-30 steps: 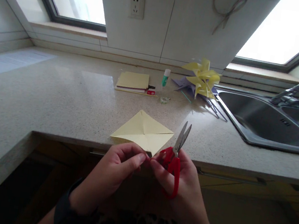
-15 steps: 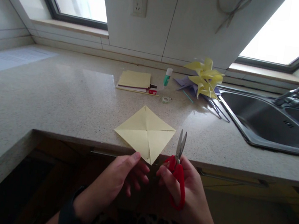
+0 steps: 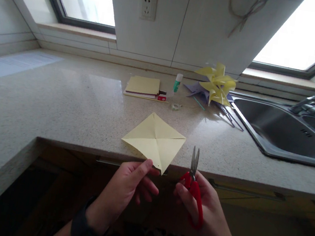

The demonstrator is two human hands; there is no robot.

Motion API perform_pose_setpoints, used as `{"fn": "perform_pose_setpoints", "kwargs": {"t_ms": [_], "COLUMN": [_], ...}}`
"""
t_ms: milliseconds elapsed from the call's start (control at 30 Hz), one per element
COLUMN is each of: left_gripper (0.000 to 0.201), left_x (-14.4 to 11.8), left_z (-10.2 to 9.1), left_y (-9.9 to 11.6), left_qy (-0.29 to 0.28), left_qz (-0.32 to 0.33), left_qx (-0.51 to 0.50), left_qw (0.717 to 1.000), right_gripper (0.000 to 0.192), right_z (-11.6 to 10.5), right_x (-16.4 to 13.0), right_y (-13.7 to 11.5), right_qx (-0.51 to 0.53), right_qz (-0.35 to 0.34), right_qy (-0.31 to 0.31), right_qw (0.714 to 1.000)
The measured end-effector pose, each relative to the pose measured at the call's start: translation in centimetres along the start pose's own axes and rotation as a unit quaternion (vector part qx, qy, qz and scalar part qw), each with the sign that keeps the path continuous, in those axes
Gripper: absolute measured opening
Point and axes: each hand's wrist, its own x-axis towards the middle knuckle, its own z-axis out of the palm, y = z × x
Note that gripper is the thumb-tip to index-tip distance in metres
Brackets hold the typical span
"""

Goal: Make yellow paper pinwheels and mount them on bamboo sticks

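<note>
Head view (12 o'clock = toward the wall, dial centred on the sheet).

Yellow paper square (image 3: 156, 138): lies turned as a diamond at the front of the speckled counter (image 3: 81, 110), its 6 o'clock corner jutting past the edge. Fold lines cross at its middle; a dark slit shows at the 3 o'clock corner, a small dark spot near the 6 o'clock one.

Left hand (image 3: 128, 182): at 7 o'clock, lightly pinching the sheet's near edge – thumb on top, forefinger under, remaining fingers loosely curled beneath.

Right hand (image 3: 203, 196): between 4 and 5 o'clock, apart from the paper, gripping red-handled scissors (image 3: 193, 174). Blades stand slightly parted, tips toward 12 o'clock, just beside the sheet but not touching it.

Surroundings: stack of sheets (image 3: 143, 85) at 11 o'clock, small red box (image 3: 162, 98) against its right end. Glue stick (image 3: 177, 82) upright between 12 and 1; small clear ring (image 3: 176, 106) at 1 o'clock. Yellow pinwheel (image 3: 217, 81) between 1 and 2, over purple paper – sink (image 3: 285, 133) near 3 o'clock. Printed sheets (image 3: 17, 62) near 10 o'clock.
</note>
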Motion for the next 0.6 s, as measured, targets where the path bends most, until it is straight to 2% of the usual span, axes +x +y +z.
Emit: {"fn": "perform_pose_setpoints", "kwargs": {"t_ms": [100,200,333,433,600], "left_gripper": [0.044,0.039,0.034,0.032,0.026], "left_x": [0.5,0.7,0.2,-0.3,-0.8], "left_z": [0.4,-0.3,-2.3,-4.1,-6.5], "left_y": [0.2,0.2,0.2,0.4,1.0], "left_qy": [0.004,0.009,-0.005,-0.012,0.033], "left_qz": [0.006,0.023,0.024,0.024,0.024], "left_qx": [0.011,0.014,0.022,0.023,0.003], "left_qw": [1.000,1.000,0.999,0.999,0.999], "right_gripper": [0.037,0.036,0.035,0.038,0.044], "right_z": [0.1,0.1,-0.1,-0.2,-0.4], "right_x": [0.0,0.0,-0.2,-0.4,-0.3], "right_y": [0.0,-0.1,-0.1,-0.1,0.2], "right_qx": [0.000,-0.005,-0.001,0.005,0.027], "right_qz": [-0.005,-0.012,-0.004,0.005,0.033], "right_qy": [-0.003,0.000,-0.004,0.016,0.082], "right_qw": [1.000,1.000,1.000,1.000,0.996]}}
